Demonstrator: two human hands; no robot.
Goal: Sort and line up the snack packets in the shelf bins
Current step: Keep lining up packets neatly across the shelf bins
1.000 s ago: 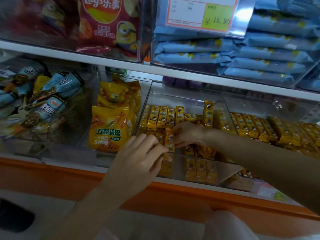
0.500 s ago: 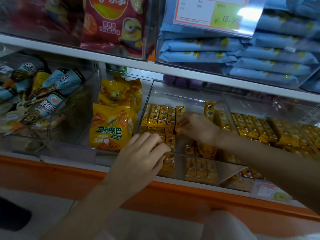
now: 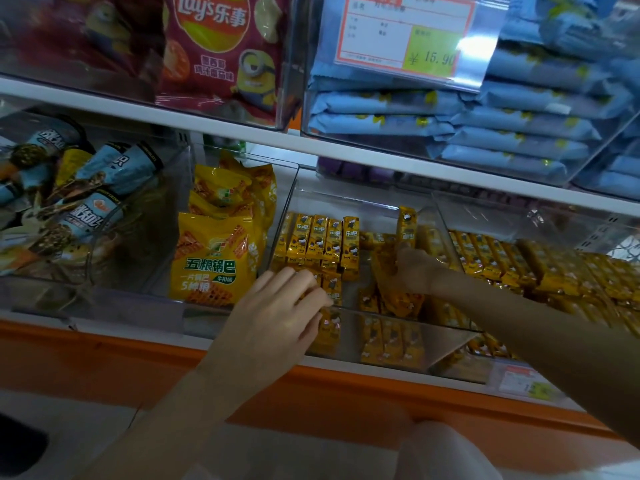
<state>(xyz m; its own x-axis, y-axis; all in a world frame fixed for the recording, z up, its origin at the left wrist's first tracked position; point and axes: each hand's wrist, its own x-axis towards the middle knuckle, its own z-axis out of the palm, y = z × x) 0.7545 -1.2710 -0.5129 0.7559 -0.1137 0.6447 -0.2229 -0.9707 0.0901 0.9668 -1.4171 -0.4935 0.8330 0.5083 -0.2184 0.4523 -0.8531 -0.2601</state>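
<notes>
Reading L to R: yellow snack bags (image 3: 214, 258) in adjacent bin. L hand (image 3: 277, 317) at centre bin (image 3: 346, 200) front, fingers (image 3: 311, 289) bent onto front-row small packets (image 3: 333, 287); grip unclear. R hand (image 3: 415, 268) sunk in loose packets (image 3: 398, 301) further R, fingers hidden, hold can't tell.

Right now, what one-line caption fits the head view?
Left hand rests on the front packets while the right hand grips loose yellow packets inside the clear shelf bin.
</notes>
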